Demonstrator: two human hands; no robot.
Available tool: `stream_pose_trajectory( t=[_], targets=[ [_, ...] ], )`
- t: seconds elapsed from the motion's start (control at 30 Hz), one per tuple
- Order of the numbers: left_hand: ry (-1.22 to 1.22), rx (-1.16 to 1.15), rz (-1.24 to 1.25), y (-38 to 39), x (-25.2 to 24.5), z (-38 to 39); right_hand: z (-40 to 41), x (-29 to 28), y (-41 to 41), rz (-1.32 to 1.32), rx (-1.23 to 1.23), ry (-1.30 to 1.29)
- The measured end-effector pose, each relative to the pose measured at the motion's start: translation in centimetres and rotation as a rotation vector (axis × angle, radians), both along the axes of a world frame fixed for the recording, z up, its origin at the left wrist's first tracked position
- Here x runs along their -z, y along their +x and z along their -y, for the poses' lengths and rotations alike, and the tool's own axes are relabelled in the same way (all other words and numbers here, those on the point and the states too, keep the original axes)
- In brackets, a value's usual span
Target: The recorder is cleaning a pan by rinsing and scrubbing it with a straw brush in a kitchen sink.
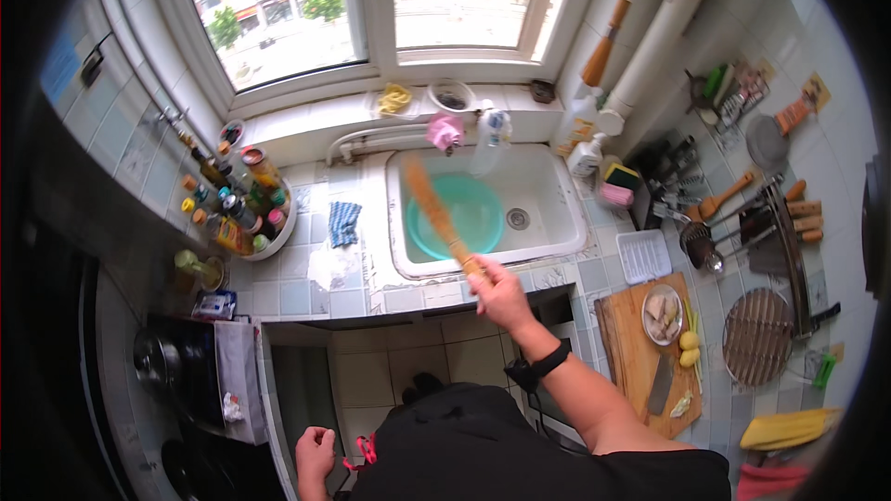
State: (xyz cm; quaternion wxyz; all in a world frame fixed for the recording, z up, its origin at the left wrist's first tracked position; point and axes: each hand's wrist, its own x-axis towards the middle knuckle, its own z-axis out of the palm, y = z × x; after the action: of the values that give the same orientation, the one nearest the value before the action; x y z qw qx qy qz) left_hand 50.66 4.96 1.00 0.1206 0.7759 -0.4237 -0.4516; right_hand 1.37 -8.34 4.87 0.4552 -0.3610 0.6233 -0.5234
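Note:
My right hand (501, 298) grips the handle of a straw scrubbing brush (433, 205), blurred along its length. The brush's bristle end reaches over a white sink (550, 250). Beneath it, inside the sink, sits a round turquoise plastic basin (493, 212), left of the metal drain (517, 218). My left hand (317, 458) hangs low at my left side with its fingers curled and nothing visible in them. Close beside it is a red cord (363, 451) at my waist. A pink cloth (445, 131) covers the faucet, and a clear plastic bottle (492, 136) stands at the sink's back edge.
Bottles fill a white tray (284, 240) at left, with a checked cloth (344, 224) on the counter. At right, a wooden cutting board (619, 334) bears a cleaver (660, 384), a bowl of meat (663, 314) and yellow vegetables (689, 349). A stove (184, 341) stands at lower left.

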Motion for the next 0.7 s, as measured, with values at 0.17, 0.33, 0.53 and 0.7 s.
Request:
stream_pose_trajectory(
  t=[0.17,0.33,0.53,0.7],
  targets=[
    [-0.034,0.211,0.053,-1.1,1.9,3.0,-1.2,5.0,-6.6,-0.506,0.383,-0.140],
    [-0.117,0.535,0.067,-6.9,2.5,6.3,-4.7,13.3,-15.0,-0.793,0.470,0.122],
    [-0.086,0.689,0.043,-8.3,0.2,7.4,-6.7,3.0,-10.1,-0.050,0.504,0.334],
    [-0.151,0.708,0.035,-10.9,-0.4,9.1,-6.4,1.0,-13.0,0.643,0.286,0.038]
  ],
)
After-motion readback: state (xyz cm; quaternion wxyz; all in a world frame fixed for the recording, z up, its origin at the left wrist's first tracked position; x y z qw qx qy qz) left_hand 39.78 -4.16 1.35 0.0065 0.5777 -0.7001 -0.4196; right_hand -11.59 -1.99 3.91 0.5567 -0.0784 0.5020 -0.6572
